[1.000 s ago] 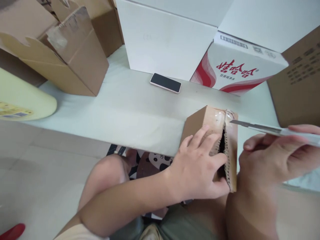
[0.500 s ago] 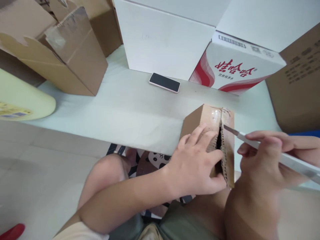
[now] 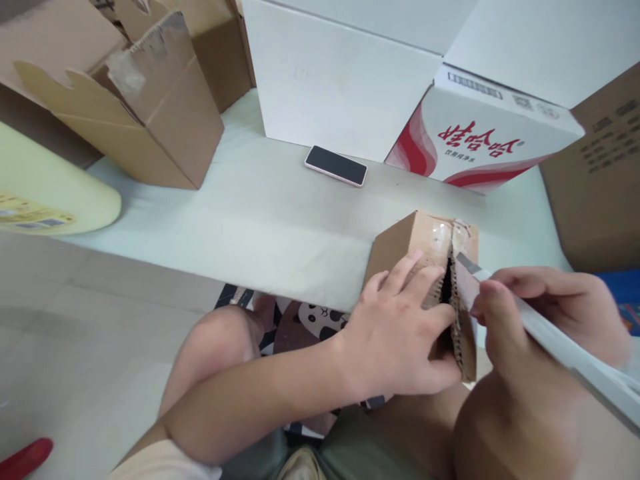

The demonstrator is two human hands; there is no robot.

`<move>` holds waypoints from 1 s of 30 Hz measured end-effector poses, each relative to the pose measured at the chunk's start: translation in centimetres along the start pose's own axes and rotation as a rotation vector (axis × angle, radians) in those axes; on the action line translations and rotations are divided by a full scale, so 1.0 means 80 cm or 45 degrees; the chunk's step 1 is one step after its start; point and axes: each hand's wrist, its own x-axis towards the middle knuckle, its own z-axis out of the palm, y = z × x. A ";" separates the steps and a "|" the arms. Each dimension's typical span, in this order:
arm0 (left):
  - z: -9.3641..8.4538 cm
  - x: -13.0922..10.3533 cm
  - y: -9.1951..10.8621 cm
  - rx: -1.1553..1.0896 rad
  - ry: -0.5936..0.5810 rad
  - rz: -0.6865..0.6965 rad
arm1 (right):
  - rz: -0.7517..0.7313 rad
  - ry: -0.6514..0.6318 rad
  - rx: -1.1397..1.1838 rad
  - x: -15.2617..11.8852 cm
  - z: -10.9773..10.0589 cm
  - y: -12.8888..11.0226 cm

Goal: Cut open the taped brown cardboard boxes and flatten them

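Note:
My left hand (image 3: 397, 337) is spread over a small brown cardboard box (image 3: 393, 248), its fingers pressing on the top and curling at the open seam. A dark gap with ragged corrugated edges runs along that seam, and clear tape (image 3: 441, 231) covers its far end. In my closed right hand (image 3: 567, 290) is a white-handled utility knife (image 3: 587, 377). Its blade points at the far part of the seam, by the right-hand flap; whether it touches the cardboard I cannot tell. What lies inside the box is hidden.
On the pale tabletop (image 3: 240, 220) lies a phone (image 3: 336, 166). Behind it stand a white box (image 3: 340, 80) and a red-and-white carton (image 3: 470, 147). An opened brown box (image 3: 185, 120) and a pale yellow bottle (image 3: 60, 190) are at the left, a large brown carton (image 3: 595, 200) at the right.
My right hand has shifted its hold on the knife, and the handle now slopes more steeply. The blade stays near the seam. My left hand stays on the box; the whole view has shifted slightly.

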 end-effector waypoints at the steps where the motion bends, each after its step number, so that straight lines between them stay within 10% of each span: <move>1: 0.000 0.000 0.000 -0.003 -0.004 0.000 | 0.022 0.026 0.050 -0.001 0.000 0.000; 30: -0.001 0.001 0.000 0.009 -0.008 -0.004 | 0.173 0.092 -0.106 -0.004 -0.008 0.000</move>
